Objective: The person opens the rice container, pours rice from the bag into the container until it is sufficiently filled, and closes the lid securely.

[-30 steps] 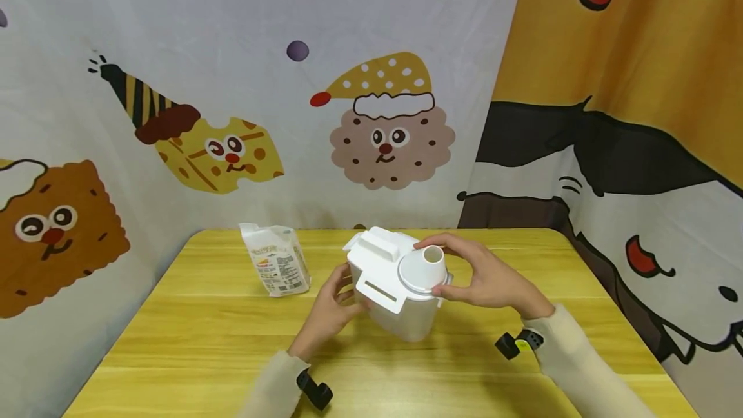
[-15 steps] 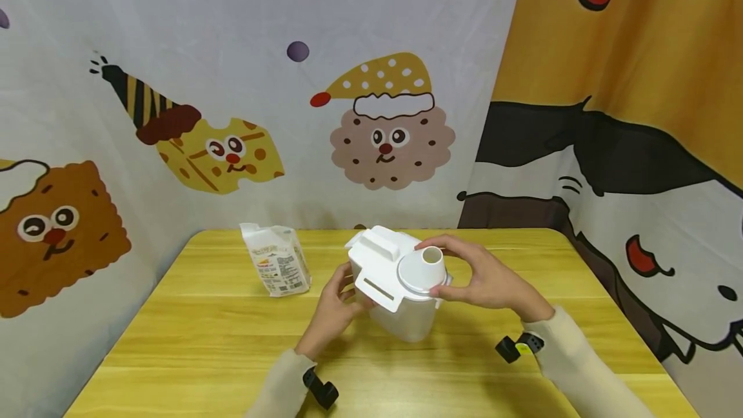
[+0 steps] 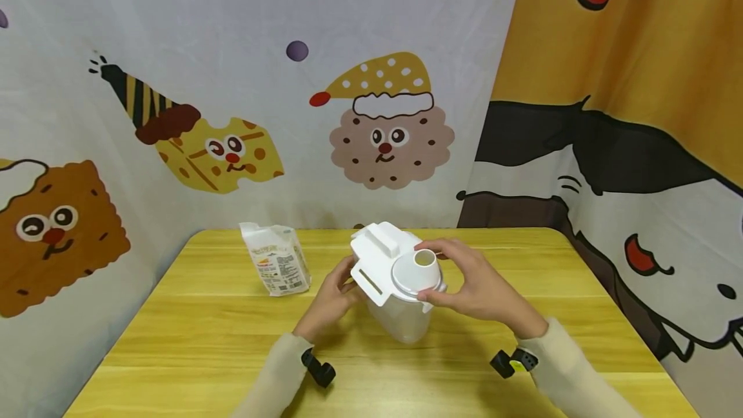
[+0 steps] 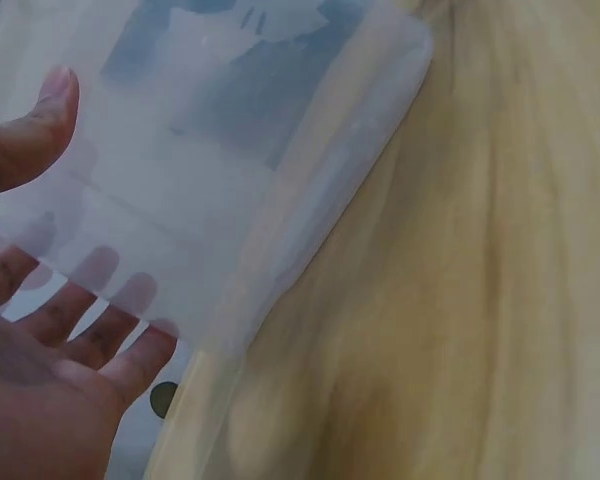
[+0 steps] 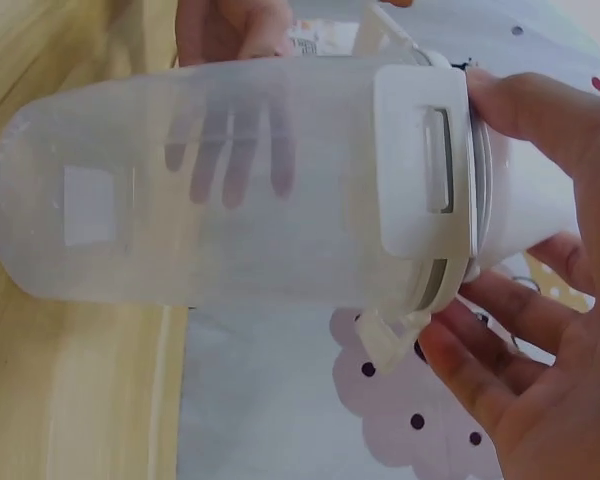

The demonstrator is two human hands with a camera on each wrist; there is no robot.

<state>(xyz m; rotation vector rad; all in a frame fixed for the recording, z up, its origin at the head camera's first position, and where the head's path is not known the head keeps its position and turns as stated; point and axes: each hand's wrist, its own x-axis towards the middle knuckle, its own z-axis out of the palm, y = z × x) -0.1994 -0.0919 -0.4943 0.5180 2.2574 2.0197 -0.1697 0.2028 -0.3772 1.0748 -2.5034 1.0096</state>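
Observation:
A translucent plastic storage container with a white lid stands tilted on the table in the head view. My left hand holds its left side, the thumb at one face and the fingers behind, as the left wrist view shows. At the lid's right end rises a white round cap with a hollow spout. My right hand grips the rim around this cap between thumb and fingers. In the right wrist view, side clips on the lid stick out, and the container body shows left-hand fingers through its wall.
A white printed bag stands upright on the wooden table, left of the container. Behind the table's far edge hangs a cartoon-print curtain. Black camera straps sit on both wrists.
The container has turned and tilted a little, its spout shifting left and slightly toward me. The right hand has moved along with it, and both hands keep their hold. The bag has not moved.

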